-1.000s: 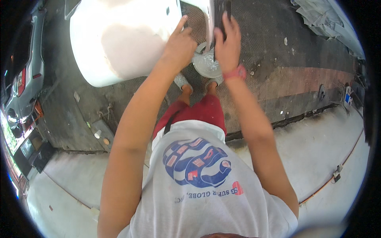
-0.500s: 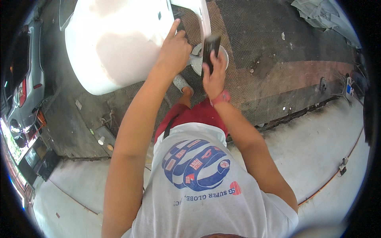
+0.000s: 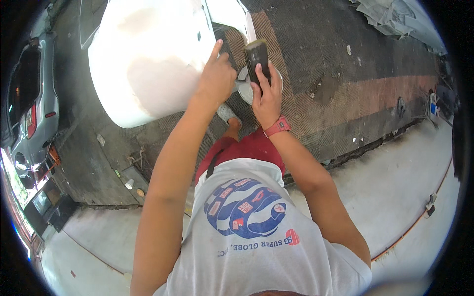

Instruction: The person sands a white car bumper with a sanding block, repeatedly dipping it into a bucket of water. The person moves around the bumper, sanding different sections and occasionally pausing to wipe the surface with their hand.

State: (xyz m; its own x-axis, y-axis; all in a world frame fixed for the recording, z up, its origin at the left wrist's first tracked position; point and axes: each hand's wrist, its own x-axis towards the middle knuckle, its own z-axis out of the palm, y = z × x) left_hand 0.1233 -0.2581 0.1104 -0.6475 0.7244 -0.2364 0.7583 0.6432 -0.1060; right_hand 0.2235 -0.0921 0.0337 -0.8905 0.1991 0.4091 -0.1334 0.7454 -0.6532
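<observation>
Dark block (image 3: 256, 55) is gripped by fingers of right hand (image 3: 267, 101); white panel (image 3: 163, 54) left of them. Left hand (image 3: 216, 81): index extended at panel edge, grip unclear. Patches seen; amount left can't be judged.

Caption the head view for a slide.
Dark block in the right-hand grip, near a white panel, pale bucket below.

1. The person's left arm (image 3: 165, 197) reaches forward almost straight, slanting inward.
2. The left hand (image 3: 216, 79) extends its index finger ahead, the other fingers bent.
3. The right arm (image 3: 316, 175) bends at the elbow, forearm angled inward.
4. The right hand (image 3: 267, 96) grips, fingers forward, thumb apart.
</observation>
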